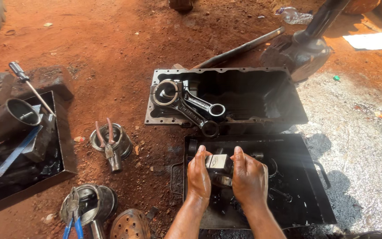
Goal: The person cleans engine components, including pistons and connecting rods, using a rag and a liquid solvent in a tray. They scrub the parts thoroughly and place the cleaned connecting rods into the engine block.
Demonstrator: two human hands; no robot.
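My left hand (198, 176) and my right hand (249, 179) together grip a small grey metal engine part (219, 163), one on each side of it. They hold it just above a shallow black tray (308, 199) with dark oily liquid and a few small metal pieces in it. Beyond the tray lies a black oil pan (253, 95). Two steel connecting rods (186, 104) rest across the pan's left end.
Red dirt ground all around. A piston with red-handled pliers (108, 140) lies left of the tray; another piston with blue-handled pliers (77, 208) sits at lower left. A black tray with a cylinder sleeve (7, 117) and screwdriver (29, 84) is far left. A pipe (239, 48) lies behind the pan.
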